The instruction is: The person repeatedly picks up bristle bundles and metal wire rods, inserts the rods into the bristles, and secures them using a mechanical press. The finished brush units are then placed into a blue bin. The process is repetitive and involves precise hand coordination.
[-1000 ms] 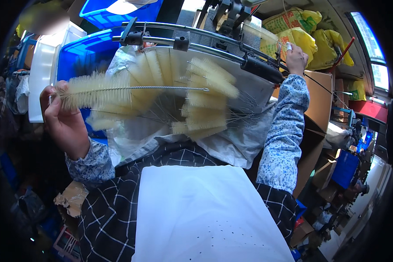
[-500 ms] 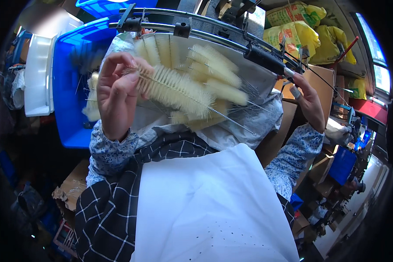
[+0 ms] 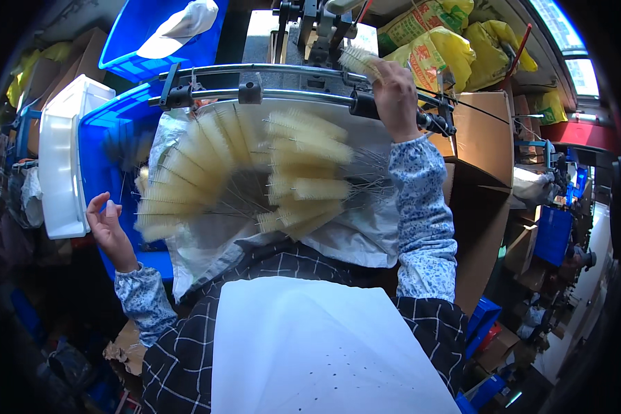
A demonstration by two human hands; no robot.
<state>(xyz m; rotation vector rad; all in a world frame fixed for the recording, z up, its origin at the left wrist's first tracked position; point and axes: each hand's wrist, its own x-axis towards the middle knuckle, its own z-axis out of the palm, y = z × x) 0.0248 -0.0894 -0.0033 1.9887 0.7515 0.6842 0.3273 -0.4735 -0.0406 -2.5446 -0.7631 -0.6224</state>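
Note:
My right hand (image 3: 396, 99) is closed on a bottle brush (image 3: 357, 62) with pale cream bristles. It is raised over the right end of the metal rail frame (image 3: 283, 94), and the fingers hide part of the brush. My left hand (image 3: 112, 233) is open and holds nothing, with fingers slightly bent, beside the blue bin (image 3: 160, 259). Between my arms, more cream brushes lie on a grey-white sheet: a fanned row (image 3: 186, 172) at left and a stack (image 3: 310, 159) at right. Their twisted wire stems point toward the middle and the right.
A white plastic tub (image 3: 69, 148) stands left of the blue bin. Behind the rails, a white cap (image 3: 179, 27) rests on another blue bin. Yellow sacks (image 3: 435, 58) are piled at the far right, above an open cardboard box (image 3: 479, 134). White cloth (image 3: 310, 345) covers my lap.
My left hand has let go of its brush and moved left and down. My right hand has moved left and up and now holds a brush. The view has shifted.

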